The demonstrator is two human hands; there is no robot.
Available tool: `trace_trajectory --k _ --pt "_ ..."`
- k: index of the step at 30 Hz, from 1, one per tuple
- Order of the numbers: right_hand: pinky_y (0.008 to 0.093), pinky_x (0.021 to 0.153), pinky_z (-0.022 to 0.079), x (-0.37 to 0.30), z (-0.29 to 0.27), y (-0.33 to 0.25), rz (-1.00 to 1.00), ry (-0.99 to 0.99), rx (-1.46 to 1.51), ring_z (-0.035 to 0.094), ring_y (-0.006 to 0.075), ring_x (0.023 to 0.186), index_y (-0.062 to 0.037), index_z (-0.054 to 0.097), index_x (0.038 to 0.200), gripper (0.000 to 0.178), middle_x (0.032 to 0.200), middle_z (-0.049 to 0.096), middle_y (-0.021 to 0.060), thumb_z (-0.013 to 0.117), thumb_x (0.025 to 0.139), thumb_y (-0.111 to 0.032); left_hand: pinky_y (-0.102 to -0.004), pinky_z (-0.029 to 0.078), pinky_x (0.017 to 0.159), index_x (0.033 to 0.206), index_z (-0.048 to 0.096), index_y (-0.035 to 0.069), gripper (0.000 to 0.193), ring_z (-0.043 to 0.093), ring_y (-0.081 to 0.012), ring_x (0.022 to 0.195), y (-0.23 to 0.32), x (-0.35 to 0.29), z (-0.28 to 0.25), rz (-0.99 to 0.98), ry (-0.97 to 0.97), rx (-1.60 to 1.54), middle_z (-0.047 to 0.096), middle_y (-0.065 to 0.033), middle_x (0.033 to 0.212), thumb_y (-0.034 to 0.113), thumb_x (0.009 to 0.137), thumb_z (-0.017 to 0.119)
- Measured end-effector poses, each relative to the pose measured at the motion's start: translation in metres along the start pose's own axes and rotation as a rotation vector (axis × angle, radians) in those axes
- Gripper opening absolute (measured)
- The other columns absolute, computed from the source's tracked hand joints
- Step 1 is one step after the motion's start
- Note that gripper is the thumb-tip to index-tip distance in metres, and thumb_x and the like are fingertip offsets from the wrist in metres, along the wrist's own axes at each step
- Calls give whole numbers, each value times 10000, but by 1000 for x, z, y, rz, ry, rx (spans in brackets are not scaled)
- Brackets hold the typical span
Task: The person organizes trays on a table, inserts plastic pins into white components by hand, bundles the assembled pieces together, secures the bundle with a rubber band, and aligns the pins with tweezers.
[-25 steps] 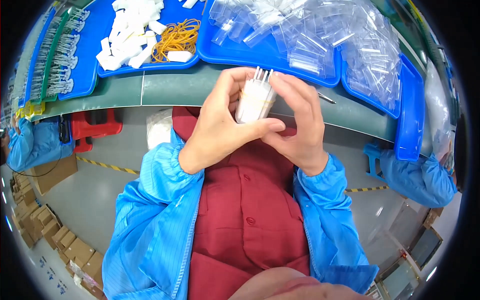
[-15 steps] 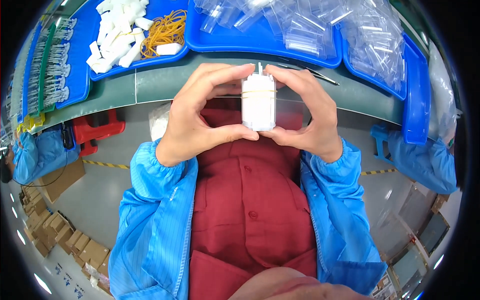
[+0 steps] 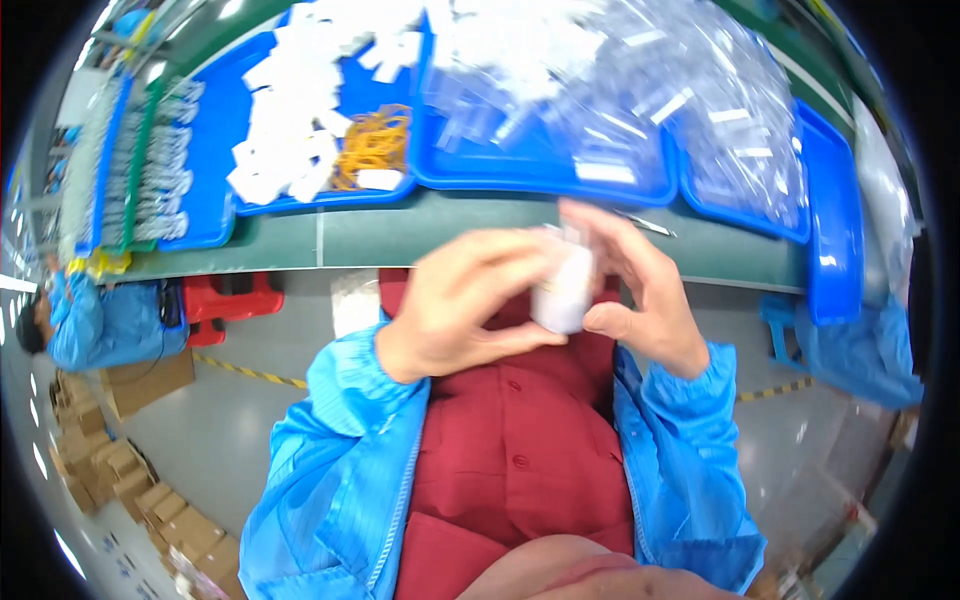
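Observation:
Between my two hands, in front of my chest, is a small white block-shaped bundle (image 3: 563, 295), blurred and tilted. My left hand (image 3: 455, 300) is closed on its left side, thumb at the lower end and fingers toward the top. On the other side my right hand (image 3: 650, 295) curves round it, thumb by the lower right edge and forefinger at the top. Blur hides the exact contact of the right fingers. The rubber band seen round the bundle earlier is hardly visible now.
Beyond the green table edge (image 3: 390, 237) stand blue trays: white pieces (image 3: 285, 150) with yellow rubber bands (image 3: 376, 143), then clear plastic sleeves (image 3: 620, 125). Tweezers (image 3: 650, 224) lie before them. Racked parts (image 3: 165, 165) stand far left. Co-workers in blue sit at both sides.
The bundle has moved right and nearer to me in the picture and has tilted, and both hands have moved with it. My view has shifted, so the trays appear lower and more to the right.

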State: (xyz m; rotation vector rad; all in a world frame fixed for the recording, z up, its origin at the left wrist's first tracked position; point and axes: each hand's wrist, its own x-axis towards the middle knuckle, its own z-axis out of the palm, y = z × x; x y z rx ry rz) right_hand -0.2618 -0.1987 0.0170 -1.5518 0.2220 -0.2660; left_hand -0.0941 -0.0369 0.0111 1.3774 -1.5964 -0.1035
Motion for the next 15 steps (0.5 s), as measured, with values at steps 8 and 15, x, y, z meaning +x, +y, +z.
trace_trajectory --k 8,15 --pt "341 924 509 -28 -86 -60 -250 655 -222 617 222 1109 38 510 1298 533 1202 612 136 720 829 -104 -411 532 941 1285 589 -7 710 622 -360 1149 12 34 -17 9 -45 76 604 -219 1279 223 681 883" --pt "317 957 496 -52 -355 -54 -300 1301 -845 630 220 1068 22 493 1333 634 1215 627 156 788 842 -251 -461 517 974 1214 613 -2 391 623 -366 1111 -19 30 -52 -188 153 122 539 -217 1332 37 845 736"
